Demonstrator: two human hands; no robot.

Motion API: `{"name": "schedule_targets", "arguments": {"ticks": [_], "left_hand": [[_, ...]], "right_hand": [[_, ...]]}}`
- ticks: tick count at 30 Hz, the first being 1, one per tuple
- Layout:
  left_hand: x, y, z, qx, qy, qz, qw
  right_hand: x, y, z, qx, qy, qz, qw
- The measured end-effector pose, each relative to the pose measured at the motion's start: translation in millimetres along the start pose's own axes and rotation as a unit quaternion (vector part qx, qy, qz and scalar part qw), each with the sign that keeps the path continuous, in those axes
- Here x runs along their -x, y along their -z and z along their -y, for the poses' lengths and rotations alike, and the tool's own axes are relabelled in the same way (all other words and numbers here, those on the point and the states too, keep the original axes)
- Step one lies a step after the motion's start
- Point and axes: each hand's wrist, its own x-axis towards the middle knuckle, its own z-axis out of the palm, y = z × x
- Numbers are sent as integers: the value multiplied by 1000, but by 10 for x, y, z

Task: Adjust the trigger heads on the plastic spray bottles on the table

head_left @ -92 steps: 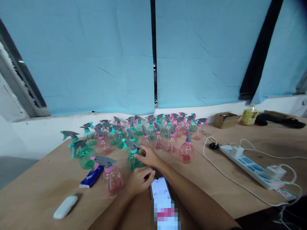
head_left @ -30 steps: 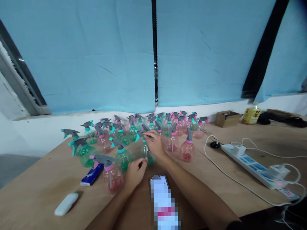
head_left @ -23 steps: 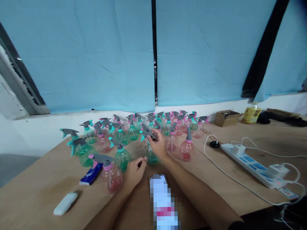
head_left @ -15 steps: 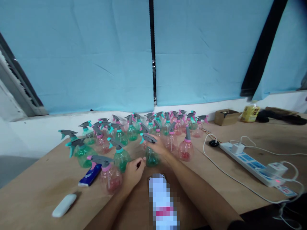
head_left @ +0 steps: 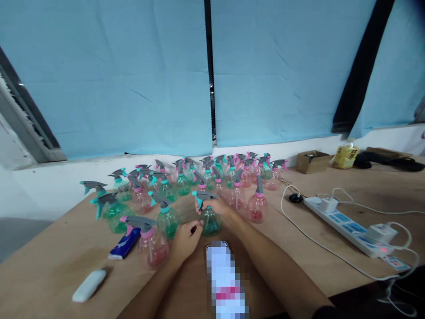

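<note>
My right hand (head_left: 214, 206) is wrapped round the neck of a green spray bottle (head_left: 210, 225) with a grey and turquoise spray head, its fingers by the trigger. The bottle looks upright at the middle of the table. Beside its lower left side is my left hand (head_left: 186, 239), fingers curled in and thumb pressed close; whatever it may hold is hidden. Just left of that hand stand another green spray bottle (head_left: 168, 223) and a pink one (head_left: 153, 251). A phone (head_left: 222, 270) with a blurred-out screen lies in front of the held bottle.
Several more pink and green spray bottles crowd the table's back. A blue packet (head_left: 124, 243) and a white oblong case (head_left: 89, 285) lie at left. On the right are a power strip (head_left: 345, 226) with cables, a cardboard box (head_left: 312, 163) and a yellow-labelled bottle (head_left: 345, 156).
My right hand and the green spray bottle have come slightly down and nearer, and more of the fingers show by the trigger. My left hand has barely moved.
</note>
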Motion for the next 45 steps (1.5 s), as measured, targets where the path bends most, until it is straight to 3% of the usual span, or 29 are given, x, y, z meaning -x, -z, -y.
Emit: {"name": "schedule_targets", "arguments": {"ticks": [11,16,29,35,45], "left_hand": [[-46,-43,79,-93,52,118,987],[-24,6,-23,-136,62,159,976],[-11,3,-27,-147,45,158,975],[-3,5,-56,-152,53,158,974],[-4,4,-34,-146,42,154,976]], "right_hand": [[10,113,100,42,20,12,999],[13,98,90,21,20,-25,999],[-49,202,-53,32,40,8,999],[-20,136,-27,29,35,-31,999],[-8,139,-74,39,54,-10,998]]}}
